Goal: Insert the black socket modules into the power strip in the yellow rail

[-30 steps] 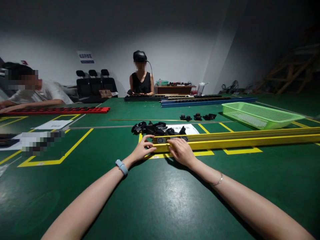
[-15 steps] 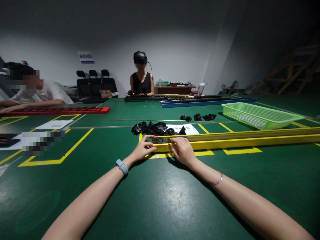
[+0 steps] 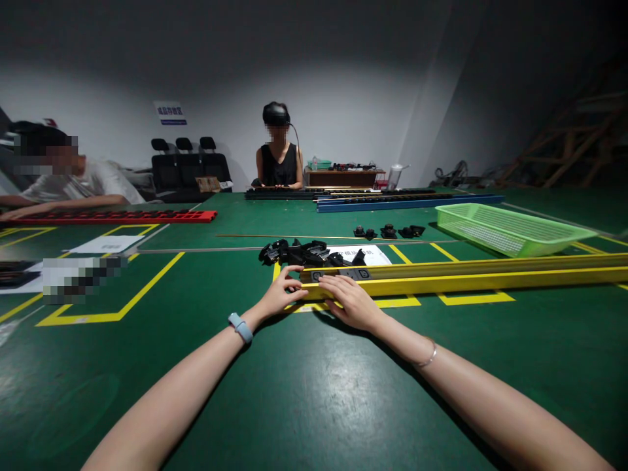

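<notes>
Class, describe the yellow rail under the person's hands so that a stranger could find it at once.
Start at the green table and follow both forearms forward to the left hand and right hand. They rest on the near end of the yellow rail, which runs off to the right. The red rail and blue rail lie farther away.

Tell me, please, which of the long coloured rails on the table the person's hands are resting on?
The yellow rail: both the left hand and right hand touch its near end. The red rail and blue rail lie far off.
</notes>
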The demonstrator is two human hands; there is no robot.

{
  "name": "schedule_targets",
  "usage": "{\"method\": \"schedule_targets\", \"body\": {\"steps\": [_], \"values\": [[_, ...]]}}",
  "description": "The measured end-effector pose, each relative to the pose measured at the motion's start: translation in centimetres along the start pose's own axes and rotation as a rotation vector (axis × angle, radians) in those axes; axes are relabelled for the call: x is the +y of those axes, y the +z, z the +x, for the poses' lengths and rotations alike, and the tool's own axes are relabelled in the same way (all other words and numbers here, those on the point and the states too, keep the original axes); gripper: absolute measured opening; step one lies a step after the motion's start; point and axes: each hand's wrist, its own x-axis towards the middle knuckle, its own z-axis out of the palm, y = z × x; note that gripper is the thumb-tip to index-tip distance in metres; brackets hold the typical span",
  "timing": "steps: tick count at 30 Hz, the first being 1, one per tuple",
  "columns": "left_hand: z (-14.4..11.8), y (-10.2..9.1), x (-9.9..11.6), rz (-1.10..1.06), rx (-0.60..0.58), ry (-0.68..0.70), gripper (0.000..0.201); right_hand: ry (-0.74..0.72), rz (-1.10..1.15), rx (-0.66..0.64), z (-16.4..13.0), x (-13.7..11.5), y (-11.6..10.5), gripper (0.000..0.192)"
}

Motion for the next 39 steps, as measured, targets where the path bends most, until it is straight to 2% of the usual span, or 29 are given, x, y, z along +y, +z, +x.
{"method": "schedule_targets", "body": {"steps": [12,14,18,20,24,32,39], "values": [[0.2,0.0,0.5,0.053,0.004,-0.006,0.022,0.063,-0.096,0.093,-0.1,0.2,0.1,0.036],[0.3,0.0,0.4,0.060,0.063,-0.030,0.024,0.077,-0.106,0.112,-0.1,0.2,0.1,0.036],[0.5,0.1,-0.7,0.144,0.290,-0.113,0.035,0.100,-0.128,0.134,-0.2,0.3,0.1,0.035],[0.6,0.1,-1.6,0.218,0.321,-0.164,0.042,0.105,-0.138,0.143,-0.2,0.3,0.2,0.034],[0.8,0.3,-2.6,0.299,0.230,-0.265,0.050,0.116,-0.152,0.148,-0.3,0.5,0.2,0.033],[1.3,0.7,-3.1,0.337,0.113,-0.381,0.059,0.166,-0.164,0.191,-0.3,0.5,0.2,0.033],[1.5,1.1,-3.7,0.346,0.108,-0.400,0.060,0.195,-0.179,0.204,-0.3,0.3,0.2,0.032]]}}
